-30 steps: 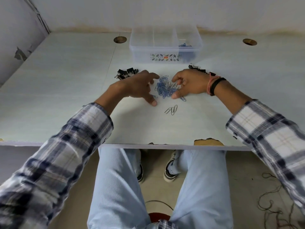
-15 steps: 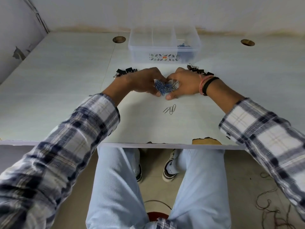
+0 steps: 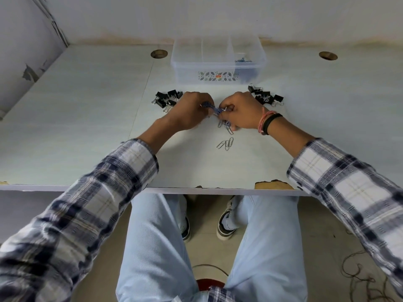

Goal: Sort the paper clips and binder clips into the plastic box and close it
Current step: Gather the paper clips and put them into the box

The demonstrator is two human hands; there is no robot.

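My left hand (image 3: 192, 110) and my right hand (image 3: 243, 111) are pressed close together at the table's middle, both closed on a bunch of blue paper clips (image 3: 214, 109) between them. A few clips hang or lie just below my right hand (image 3: 226, 127). Three silver paper clips (image 3: 225, 144) lie loose nearer to me. Black binder clips sit in two piles: one left of my left hand (image 3: 166, 99), one right of my right hand (image 3: 265, 95). The clear plastic box (image 3: 185, 68) stands open behind, divided into compartments, with blue clips in its right one (image 3: 242, 60).
Two round cable holes are in the tabletop, one left of the box (image 3: 159, 54) and one at far right (image 3: 327, 55). A wall runs along the back and left. The table's front edge is chipped (image 3: 273, 184). My legs and loose cords are below.
Both hands have closed in on the spread pile of blue paper clips and gathered it into a bunch, lifting most of it off the table. The silver clips stayed put.
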